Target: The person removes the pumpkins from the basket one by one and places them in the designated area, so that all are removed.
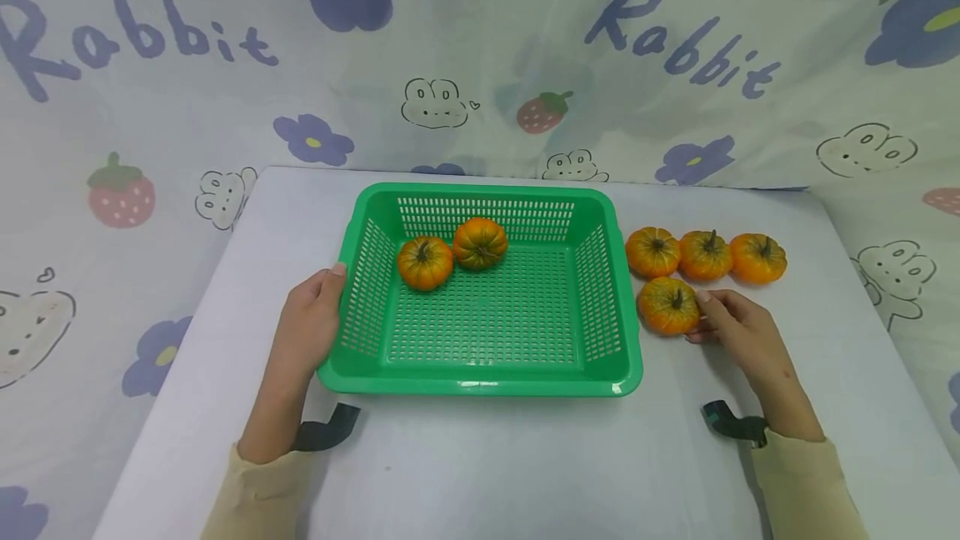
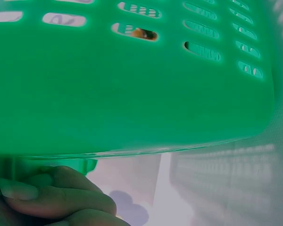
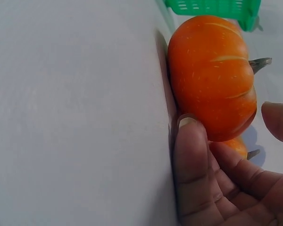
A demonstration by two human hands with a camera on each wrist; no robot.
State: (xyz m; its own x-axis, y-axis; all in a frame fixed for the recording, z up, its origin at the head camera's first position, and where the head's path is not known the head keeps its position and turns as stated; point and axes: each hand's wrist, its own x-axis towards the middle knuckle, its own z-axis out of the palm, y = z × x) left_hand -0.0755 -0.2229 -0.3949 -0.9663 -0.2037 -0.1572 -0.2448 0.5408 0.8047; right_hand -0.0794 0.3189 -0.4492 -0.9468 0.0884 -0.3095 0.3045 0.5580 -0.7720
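Left grip: With my left grip I am clasping the left rim of the green basket, my thumb lying over the edge and my fingers curling beneath it; I judge this hold is steadying the basket on the worktop.
Right grip: With my right grip I am touching the near pumpkin without clasping it. My fingertips are meeting its right side low down, close to the worktop, while my thumb is standing just off its skin; the low placing is probably suiting the rounded underside.
Near pumpkin: It is sitting on the worktop with its stem up, just beside the basket's right rim and on the near side of the outer row.
Outer row: The left pumpkin, middle pumpkin and right pumpkin are standing side by side, farther off; this line is likely leaving my right side free for access.
Inside pair: A nearer pumpkin and a farther pumpkin are resting in the basket's far left part, the high walls presumably checking any rolling.
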